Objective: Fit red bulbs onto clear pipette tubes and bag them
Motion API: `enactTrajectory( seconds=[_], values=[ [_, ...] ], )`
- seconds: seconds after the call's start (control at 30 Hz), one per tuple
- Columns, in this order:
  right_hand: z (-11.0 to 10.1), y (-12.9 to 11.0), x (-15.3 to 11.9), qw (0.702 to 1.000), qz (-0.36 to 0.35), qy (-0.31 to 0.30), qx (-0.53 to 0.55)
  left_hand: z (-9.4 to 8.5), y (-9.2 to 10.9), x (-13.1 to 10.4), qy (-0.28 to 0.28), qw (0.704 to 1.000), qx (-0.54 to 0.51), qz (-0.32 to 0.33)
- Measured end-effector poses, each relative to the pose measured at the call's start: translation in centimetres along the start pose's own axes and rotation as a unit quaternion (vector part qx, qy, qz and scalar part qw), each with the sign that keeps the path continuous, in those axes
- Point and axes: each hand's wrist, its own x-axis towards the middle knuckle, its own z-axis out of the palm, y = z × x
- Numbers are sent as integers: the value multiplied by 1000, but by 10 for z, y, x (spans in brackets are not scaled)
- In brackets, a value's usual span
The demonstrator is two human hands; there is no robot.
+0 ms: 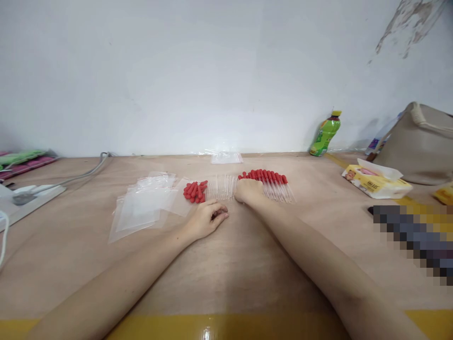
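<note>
My left hand (208, 219) rests on the table, its fingers loosely bent and apart, with nothing visible in it. Just behind it lies a pile of red rubber bulbs (194, 191). Thin clear glass dropper tubes (221, 187) lie side by side to the right of that pile. Curled closed, my right hand (248, 191) is at the right end of these tubes; its fingertips are hidden, so what they hold cannot be made out. Beyond and to the right of it, droppers with red bulbs (278, 185) lie in a row, bulbs toward the wall, partly covered by my hand.
Clear zip bags (145, 203) overlap at the left, and another plastic bag (226, 157) lies by the wall. A power strip (35, 200) with cables sits far left. Rightward are a green bottle (325, 134), a tissue pack (377, 182) and a beige bag (417, 146).
</note>
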Motion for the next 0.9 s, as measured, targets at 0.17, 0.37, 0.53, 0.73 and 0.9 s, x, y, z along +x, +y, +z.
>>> enactTrajectory(
  seconds=[0.17,0.37,0.53,0.73,0.9],
  values=[
    [-5,9,-20,999,1,37,3,0,-1,-1,3,1000,1,7],
    [8,45,-56,973,-158,164,-43,-1,0,0,3,1000,2,2],
    [37,70,-62,905,-292,305,43,2,-1,-2,7,1000,1,7],
    [44,74,-59,898,-270,316,146,-9,-10,0,140,986,93,4],
    [42,73,-61,905,-267,287,164,-39,-34,8,230,949,175,-124]
  ],
)
